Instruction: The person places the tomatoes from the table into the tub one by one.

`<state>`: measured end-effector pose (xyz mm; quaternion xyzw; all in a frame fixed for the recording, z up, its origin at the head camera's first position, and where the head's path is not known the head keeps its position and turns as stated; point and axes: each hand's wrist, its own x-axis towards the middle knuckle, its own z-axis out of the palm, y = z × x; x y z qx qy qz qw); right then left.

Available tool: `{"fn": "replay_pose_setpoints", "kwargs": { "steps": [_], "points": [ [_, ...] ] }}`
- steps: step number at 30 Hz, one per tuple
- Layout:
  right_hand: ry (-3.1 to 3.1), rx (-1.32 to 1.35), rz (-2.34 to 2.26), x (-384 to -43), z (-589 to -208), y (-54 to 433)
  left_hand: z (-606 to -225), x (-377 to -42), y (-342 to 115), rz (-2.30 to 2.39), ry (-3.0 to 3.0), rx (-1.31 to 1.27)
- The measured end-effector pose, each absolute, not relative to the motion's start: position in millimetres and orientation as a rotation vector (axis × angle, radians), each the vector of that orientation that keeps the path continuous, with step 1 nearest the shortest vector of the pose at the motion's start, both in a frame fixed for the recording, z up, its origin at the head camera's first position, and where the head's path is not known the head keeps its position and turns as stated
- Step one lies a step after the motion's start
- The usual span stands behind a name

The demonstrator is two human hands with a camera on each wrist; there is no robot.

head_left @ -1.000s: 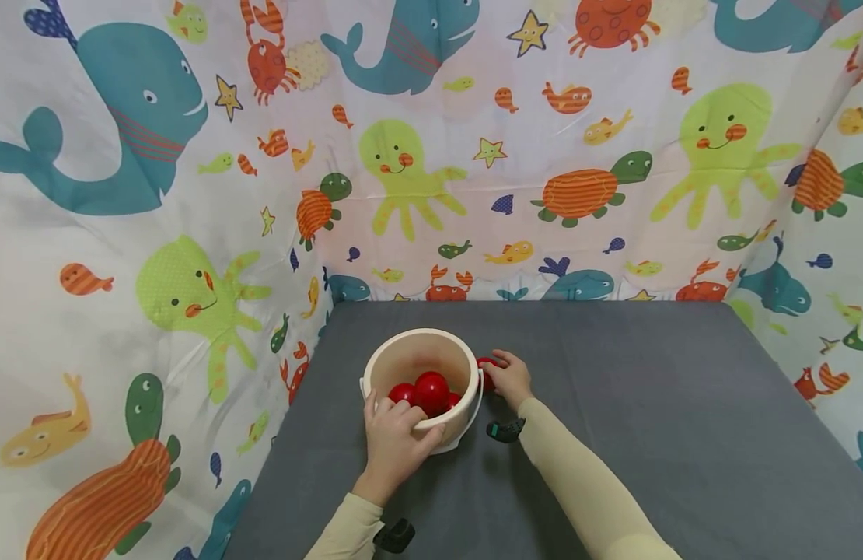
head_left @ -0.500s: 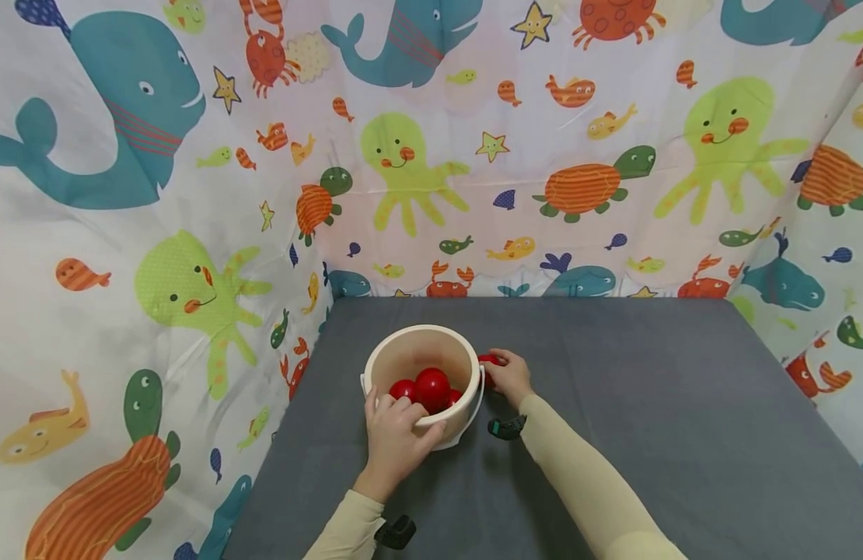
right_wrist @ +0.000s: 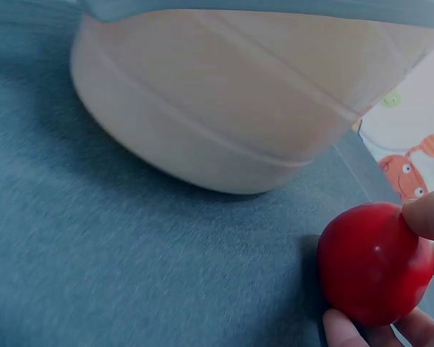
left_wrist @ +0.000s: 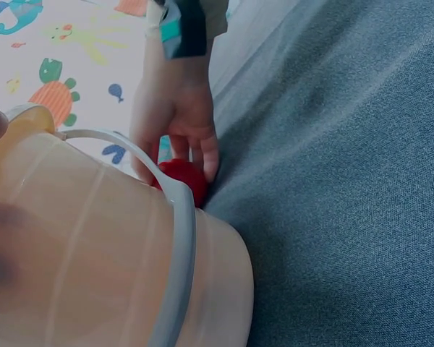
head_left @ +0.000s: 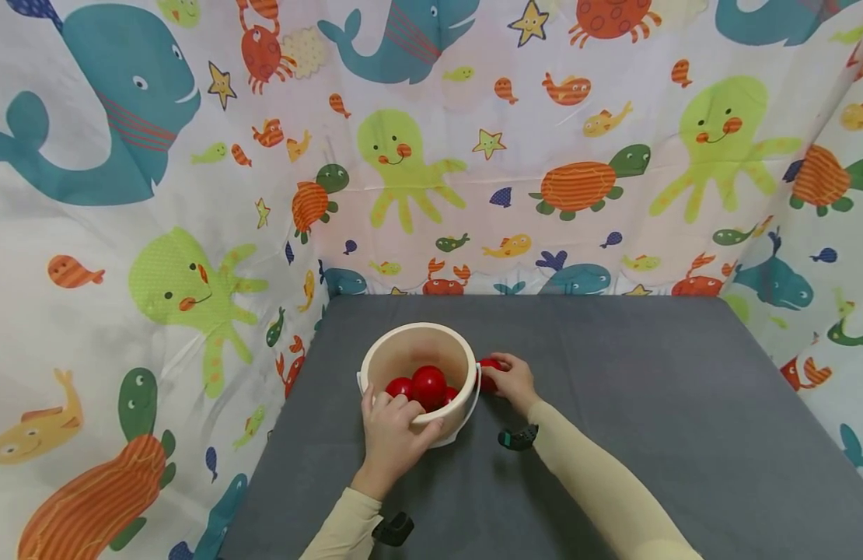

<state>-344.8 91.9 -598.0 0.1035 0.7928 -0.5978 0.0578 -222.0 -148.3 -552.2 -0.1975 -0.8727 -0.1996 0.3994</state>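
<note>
A cream bucket with a white handle stands on the grey cloth, left of the middle in the head view. Several glossy red apples lie inside it. My left hand grips the bucket's near rim, fingers over the edge and thumb along the outside. Just right of the bucket, my right hand holds another red apple at the cloth. In the right wrist view, the thumb presses its upper side and fingertips reach beneath it. The bucket's handle hangs down on that side, partly crossing this apple in the left wrist view.
A dark grey cloth covers the table and extends widely to the right. White curtains printed with sea animals stand along the back and both sides. Each wrist wears a dark band.
The hands and bucket hold nearly the same places. The right hand shifts very slightly around the apple beside the bucket, while the whole head view drifts a little.
</note>
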Motion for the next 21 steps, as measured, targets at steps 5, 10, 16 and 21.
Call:
{"fn": "replay_pose_setpoints", "kwargs": {
  "steps": [5, 10, 16, 21],
  "points": [
    [2.408, 0.270, -1.818, -335, -597, 100, -551, -222, -148, -0.519, -2.209, -0.501],
    [2.418, 0.236, -1.814, -326, -597, 110, -551, -222, -147, -0.523, -2.206, -0.502],
    [2.431, 0.226, -1.795, -313, -597, 121, -553, -222, -147, -0.529, -2.212, -0.485],
    [2.421, 0.230, -1.793, -301, -595, 132, -554, -223, -147, -0.530, -2.200, -0.489]
  ]
}}
